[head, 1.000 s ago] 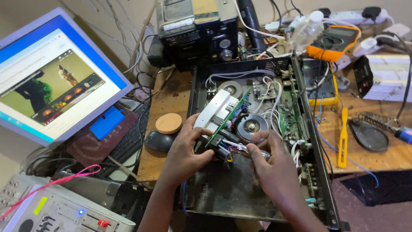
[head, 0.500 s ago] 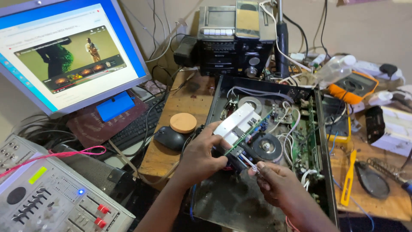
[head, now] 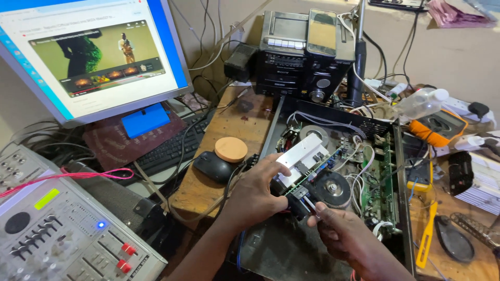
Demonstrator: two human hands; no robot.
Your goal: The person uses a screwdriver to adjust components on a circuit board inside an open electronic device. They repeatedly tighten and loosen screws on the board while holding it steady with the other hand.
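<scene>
My left hand (head: pixel 256 193) grips a tilted green circuit board with a white metal heat sink (head: pixel 302 156), lifted out of an open black amplifier chassis (head: pixel 281 250). My right hand (head: pixel 341 233) pinches a small connector with thin wires (head: pixel 308 204) at the board's lower end. Both hands hover over the chassis floor, beside a round toroidal transformer (head: pixel 334 186) and more green boards (head: pixel 383 182).
A monitor (head: pixel 99 57) stands at the left over a keyboard (head: pixel 172 148), a black mouse (head: pixel 213 166) and a round wooden disc (head: pixel 230 149). A grey mixer (head: pixel 57 234) sits at lower left. A stereo (head: pixel 302 57), an orange multimeter (head: pixel 436 127) and yellow tools (head: pixel 428 229) surround the chassis.
The view has swung left and down, showing more of the monitor and mixer. My hands stay on the board; the right hand has shifted to its lower end at the connector.
</scene>
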